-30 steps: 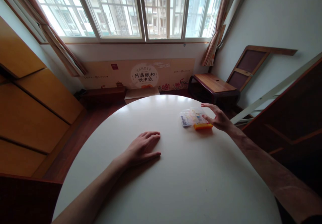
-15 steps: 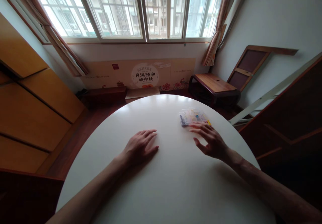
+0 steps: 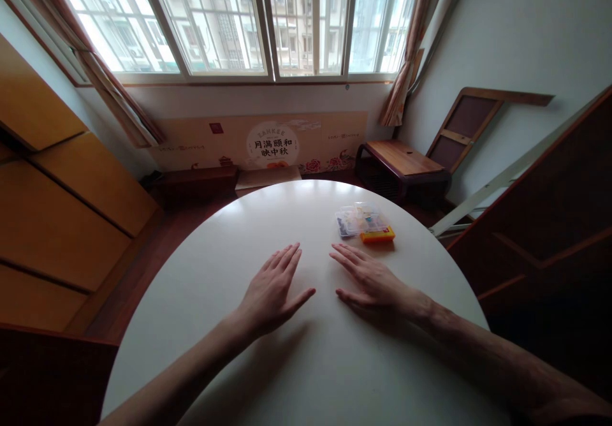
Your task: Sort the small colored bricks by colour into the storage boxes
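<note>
My left hand is over the middle of the round white table, palm down, fingers stretched forward and thumb apart, holding nothing. Facing it from the right is my right hand, also flat with its thumb spread and nothing in it. Beyond my right hand lies a clear plastic compartment box with small items inside that I cannot make out. An orange-yellow box-like thing sits against its near side. Neither hand touches them.
A small wooden-topped stand is past the table's far right edge. Beyond the far edge, low boxes rest by a printed panel under the window. Wooden cabinets line the left; a dark wooden panel leans at right.
My right hand has drawn back and left from the plastic box, uncovering the orange-yellow thing. My left hand has shifted slightly nearer, its thumb more spread. The view has moved slightly.
</note>
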Available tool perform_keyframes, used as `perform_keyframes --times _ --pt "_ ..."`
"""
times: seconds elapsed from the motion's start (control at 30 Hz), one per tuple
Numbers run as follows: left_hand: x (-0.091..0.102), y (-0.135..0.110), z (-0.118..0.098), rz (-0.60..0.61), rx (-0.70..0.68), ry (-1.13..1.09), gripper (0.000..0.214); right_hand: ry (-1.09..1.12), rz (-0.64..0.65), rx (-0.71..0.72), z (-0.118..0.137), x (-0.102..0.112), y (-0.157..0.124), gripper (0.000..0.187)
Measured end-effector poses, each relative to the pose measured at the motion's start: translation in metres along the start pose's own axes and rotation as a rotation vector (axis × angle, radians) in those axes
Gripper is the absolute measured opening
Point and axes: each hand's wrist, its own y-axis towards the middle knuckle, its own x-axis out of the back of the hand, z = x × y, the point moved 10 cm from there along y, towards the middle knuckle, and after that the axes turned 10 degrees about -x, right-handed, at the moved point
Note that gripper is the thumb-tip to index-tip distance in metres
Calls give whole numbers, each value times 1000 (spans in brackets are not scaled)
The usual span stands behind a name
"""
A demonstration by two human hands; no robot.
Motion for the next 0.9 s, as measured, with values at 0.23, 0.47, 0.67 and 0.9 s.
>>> perform_keyframes --times 0.23,0.47,0.67,0.9 --pt "-32 10 -7 52 -67 -48 104 -41 78 -68 -3 -15 6 88" --pt "-56 1 -4 128 -46 -93 104 -26 135 -98 -7 -28 8 87" --pt "-53 1 -6 133 -54 -87 103 -37 124 -92 -6 -29 6 85" --pt "-54 2 -4 148 -76 -115 104 -42 123 -94 -7 -29 6 86"
